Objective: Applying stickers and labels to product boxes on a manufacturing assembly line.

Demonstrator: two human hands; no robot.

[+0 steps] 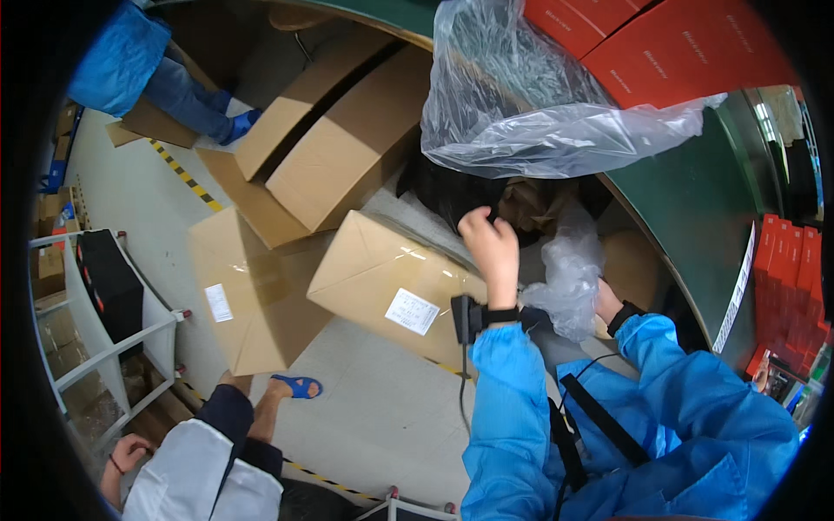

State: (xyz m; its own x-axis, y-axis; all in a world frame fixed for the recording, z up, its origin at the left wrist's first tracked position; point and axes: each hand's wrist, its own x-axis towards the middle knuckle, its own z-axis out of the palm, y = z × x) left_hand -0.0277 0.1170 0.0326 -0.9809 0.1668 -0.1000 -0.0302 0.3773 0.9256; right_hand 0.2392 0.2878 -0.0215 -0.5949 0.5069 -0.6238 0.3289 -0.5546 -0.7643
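My left hand (pixel 492 250) is raised past the near end of a taped brown carton (pixel 373 269), its fingers apart and slightly bent, with nothing seen in it. Just beyond the fingertips hangs a black bag (pixel 447 189), with crumpled brown paper (pixel 532 205) beside it. Lower on the right, my right hand (pixel 606 302) is closed at the edge of a crumpled clear plastic bag (pixel 569 273); its fingertips are partly hidden. Above both hands, a large clear plastic sheet (pixel 556 139) drapes over the edge of the green table (pixel 695 187).
Red boxes (pixel 686 52) are stacked on the table, and more red boxes (pixel 786 269) stand at right. An open carton (pixel 339 139) and a sealed carton (pixel 261 286) lie on the floor. A white cart (pixel 113 347) stands left. Two other people are nearby, one in blue sandals (pixel 300 386).
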